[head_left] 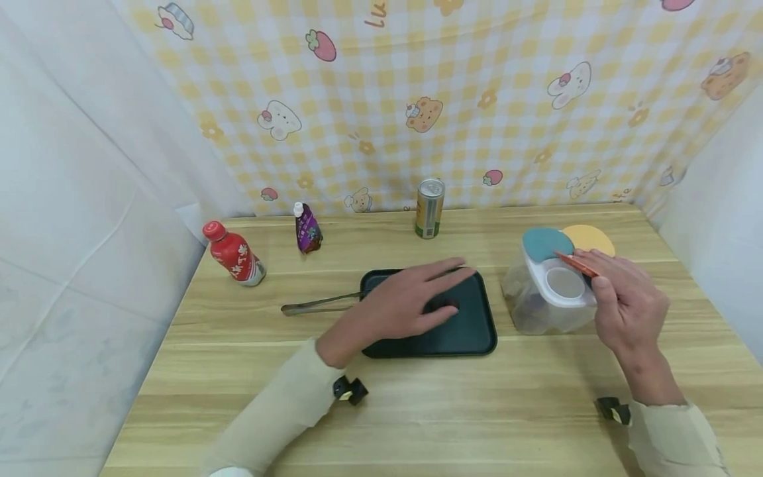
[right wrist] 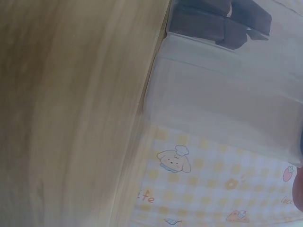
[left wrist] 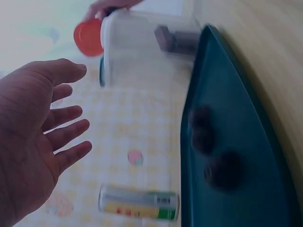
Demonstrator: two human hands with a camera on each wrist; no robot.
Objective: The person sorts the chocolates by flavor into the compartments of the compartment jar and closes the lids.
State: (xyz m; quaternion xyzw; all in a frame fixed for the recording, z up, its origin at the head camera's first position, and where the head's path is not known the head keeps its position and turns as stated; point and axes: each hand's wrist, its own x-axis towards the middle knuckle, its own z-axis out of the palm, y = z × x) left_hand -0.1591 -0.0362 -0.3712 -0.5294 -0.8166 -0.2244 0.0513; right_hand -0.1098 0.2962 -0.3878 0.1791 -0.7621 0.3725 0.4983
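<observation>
My left hand [head_left: 411, 298], fingers spread and holding nothing, hovers over a dark teal tray [head_left: 471, 331]. Three dark round lumps [left wrist: 225, 171] lie on that tray, blurred in the left wrist view; the hand mostly hides them from the head view. On the right stands a clear storage box [head_left: 533, 311] with a white lid and round coloured flaps. My right hand [head_left: 632, 305] grips its raised orange-red flap [head_left: 575, 265] by the edge, beside a round opening [head_left: 565, 283]. Dark angular pieces [right wrist: 203, 21] sit inside the box. The lid's teal flap [head_left: 547, 244] and yellow flap [head_left: 590, 238] lie down.
Metal tongs [head_left: 316, 305] lean on the tray's left side. Behind stand a drink can [head_left: 430, 209], a purple spout pouch [head_left: 308, 230] and a red bottle [head_left: 234, 255] at the left. A checked curtain [head_left: 381, 99] hangs along the wooden table's [head_left: 441, 417] back edge.
</observation>
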